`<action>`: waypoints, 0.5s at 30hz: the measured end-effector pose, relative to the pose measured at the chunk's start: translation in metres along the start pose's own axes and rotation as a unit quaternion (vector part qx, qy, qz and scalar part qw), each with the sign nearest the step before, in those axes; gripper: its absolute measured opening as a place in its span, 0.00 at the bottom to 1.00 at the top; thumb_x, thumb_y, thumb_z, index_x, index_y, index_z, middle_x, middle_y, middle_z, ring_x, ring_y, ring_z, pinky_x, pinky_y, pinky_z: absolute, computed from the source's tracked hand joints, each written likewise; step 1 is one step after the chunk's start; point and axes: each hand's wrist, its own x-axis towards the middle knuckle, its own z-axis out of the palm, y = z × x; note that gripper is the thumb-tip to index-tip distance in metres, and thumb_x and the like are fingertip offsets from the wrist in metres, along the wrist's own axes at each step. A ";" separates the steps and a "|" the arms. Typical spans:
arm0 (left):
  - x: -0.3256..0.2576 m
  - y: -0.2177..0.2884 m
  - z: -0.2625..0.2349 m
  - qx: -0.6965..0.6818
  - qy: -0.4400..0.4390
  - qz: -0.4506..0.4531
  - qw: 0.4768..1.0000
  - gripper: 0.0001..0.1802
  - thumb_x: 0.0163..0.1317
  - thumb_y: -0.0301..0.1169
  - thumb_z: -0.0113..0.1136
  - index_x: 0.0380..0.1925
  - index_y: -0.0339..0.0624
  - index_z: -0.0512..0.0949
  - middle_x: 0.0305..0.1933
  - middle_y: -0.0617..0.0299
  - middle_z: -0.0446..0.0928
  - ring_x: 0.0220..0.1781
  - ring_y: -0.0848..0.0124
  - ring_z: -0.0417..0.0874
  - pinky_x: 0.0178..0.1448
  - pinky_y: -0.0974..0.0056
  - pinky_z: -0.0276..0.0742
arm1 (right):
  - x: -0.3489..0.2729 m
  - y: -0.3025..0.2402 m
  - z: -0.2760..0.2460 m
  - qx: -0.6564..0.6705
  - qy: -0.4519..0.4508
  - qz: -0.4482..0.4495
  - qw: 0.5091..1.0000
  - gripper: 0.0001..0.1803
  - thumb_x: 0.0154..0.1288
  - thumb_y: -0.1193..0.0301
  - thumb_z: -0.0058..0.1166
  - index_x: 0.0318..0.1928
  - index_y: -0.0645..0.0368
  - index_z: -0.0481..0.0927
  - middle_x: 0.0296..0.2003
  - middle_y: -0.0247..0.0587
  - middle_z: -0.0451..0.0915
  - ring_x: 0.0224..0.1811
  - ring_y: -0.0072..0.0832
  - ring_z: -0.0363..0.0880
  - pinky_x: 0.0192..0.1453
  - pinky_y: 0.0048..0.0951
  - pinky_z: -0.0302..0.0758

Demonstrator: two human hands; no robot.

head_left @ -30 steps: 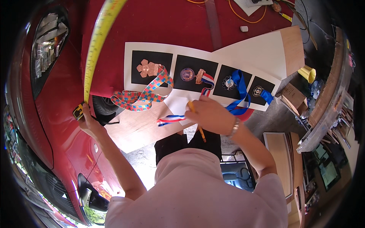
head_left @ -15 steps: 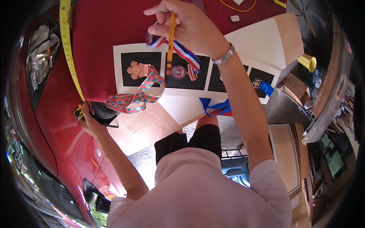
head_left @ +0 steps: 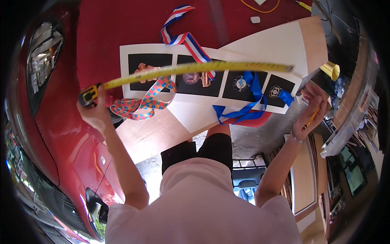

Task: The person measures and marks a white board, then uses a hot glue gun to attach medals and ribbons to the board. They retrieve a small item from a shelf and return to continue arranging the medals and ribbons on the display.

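My left hand [head_left: 96, 116] grips the case of a yellow-and-black tape measure [head_left: 89, 95] left of a white mount board [head_left: 195, 100]. Its yellow blade [head_left: 195, 68] stretches out rightward above the board, the free end touched by neither hand. A yellow pencil [head_left: 311, 118] is held in my right hand [head_left: 312, 106], off the board's right end. Several medals lie in the board's black windows, among them a copper one [head_left: 143, 73] partly hidden by the blade. Their ribbons are puzzle-patterned [head_left: 153, 101], red-white-blue striped [head_left: 178, 38] and blue [head_left: 256, 89].
Under the board are a red tabletop [head_left: 118, 24], white sheets [head_left: 276, 44] and a plywood panel [head_left: 142, 136]. A red car [head_left: 69, 138] stands close on my left. Shelving with clutter [head_left: 345, 97] and leaning panels [head_left: 304, 175] are at right.
The blade has swung from pointing away at the left to lying across above the medals. My right hand has let go of the striped ribbon and moved right and nearer, keeping the pencil.
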 end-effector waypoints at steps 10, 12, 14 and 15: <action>0.022 0.045 0.072 -0.096 0.039 0.013 0.995 0.30 0.56 0.39 0.82 0.46 0.26 0.78 0.43 0.54 0.83 0.41 0.70 0.83 0.47 0.65 0.82 | -0.052 -0.040 0.118 -0.093 -0.264 -0.285 0.917 0.24 0.58 0.75 0.71 0.56 0.46 0.83 0.57 0.35 0.85 0.54 0.36 0.81 0.57 0.41 0.74; 0.033 0.052 0.079 -0.131 0.042 0.020 0.990 0.32 0.57 0.41 0.81 0.47 0.25 0.76 0.44 0.53 0.82 0.42 0.70 0.83 0.47 0.65 0.82 | -0.040 -0.045 0.131 -0.128 -0.292 -0.335 0.887 0.25 0.59 0.72 0.70 0.58 0.43 0.82 0.63 0.32 0.82 0.60 0.35 0.79 0.62 0.42 0.72; 0.044 0.058 0.082 -0.170 0.031 0.019 0.985 0.37 0.55 0.45 0.82 0.46 0.22 0.73 0.43 0.51 0.81 0.42 0.69 0.82 0.48 0.64 0.81 | -0.029 -0.048 0.140 -0.163 -0.327 -0.377 0.851 0.26 0.62 0.68 0.69 0.61 0.39 0.82 0.69 0.28 0.78 0.67 0.36 0.75 0.67 0.42 0.70; 0.048 0.059 0.083 -0.186 0.036 0.024 0.982 0.37 0.56 0.46 0.82 0.46 0.22 0.73 0.43 0.51 0.81 0.42 0.69 0.82 0.48 0.64 0.81 | -0.025 -0.050 0.144 -0.167 -0.348 -0.396 0.833 0.27 0.62 0.67 0.69 0.62 0.38 0.82 0.71 0.26 0.76 0.69 0.36 0.73 0.69 0.43 0.70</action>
